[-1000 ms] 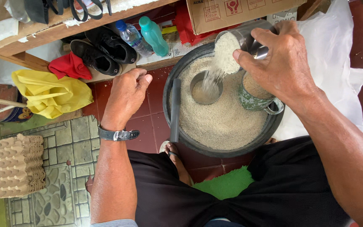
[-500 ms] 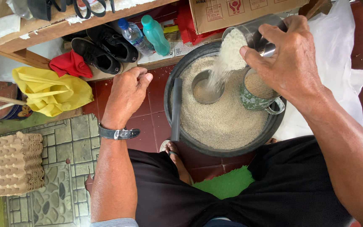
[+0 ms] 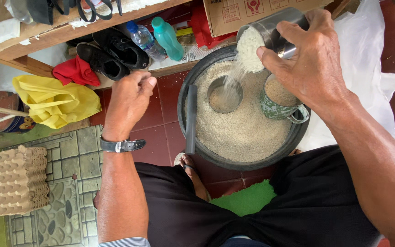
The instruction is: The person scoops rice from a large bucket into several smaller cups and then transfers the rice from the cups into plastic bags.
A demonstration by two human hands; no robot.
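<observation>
Head view: a shiny cylindrical metal can (image 3: 275, 28) is gripped in the right hand (image 3: 312, 59), fingers wrapped around its wall, and is tilted mouth-down to the left. A stream of white rice grains (image 3: 245, 52) is seen falling from it into a small round metal cup (image 3: 225, 95) sunk in the rice of a large round black basin (image 3: 197, 77). A green patterned enamel mug (image 3: 280, 103), filled with rice, is set in the basin just below the right hand. The left hand (image 3: 129, 98) is loosely curled into a fist, holding nothing, above the red tiled floor (image 3: 156, 142) beside the basin; a black-strapped wristwatch (image 3: 122, 145) is worn on it. A grey egg tray stack (image 3: 10, 180) is noted at far left, a yellow plastic bag (image 3: 53, 100) near it.
</observation>
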